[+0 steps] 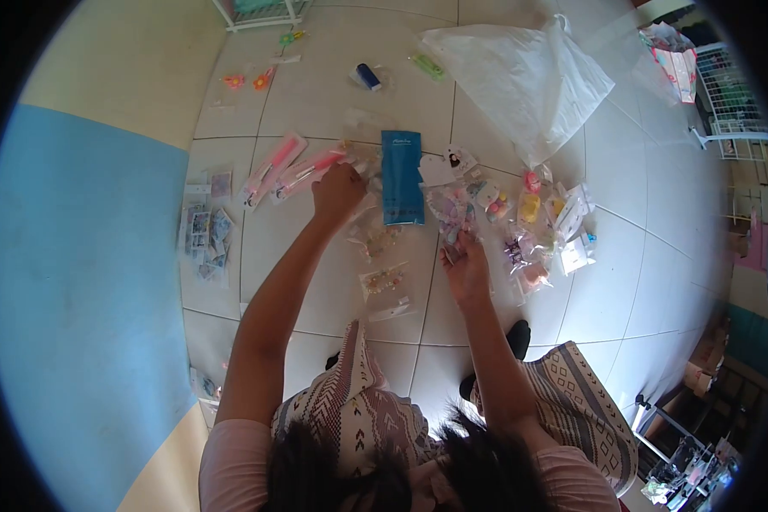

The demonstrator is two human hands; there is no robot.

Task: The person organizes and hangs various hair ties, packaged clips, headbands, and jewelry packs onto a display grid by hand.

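Observation:
My right hand [466,271] pinches the lower edge of a clear plastic bag [452,209] filled with small pastel pieces. My left hand [340,192] is curled at the end of a pink packet [311,171], beside some clear packets; what its fingers close on is hidden. A blue pouch [402,177] lies flat between the hands. Below it are two clear bags, the nearer one holding a beaded item [384,282]. White cards [438,169] and a bag of colourful balls [492,200] lie just past my right hand.
A large white plastic bag [529,77] lies at the back right, above a pile of small packaged items [533,230]. Packets of small pictures [205,235] lie by the blue wall [94,282]. White wire racks [734,102] stand at the right.

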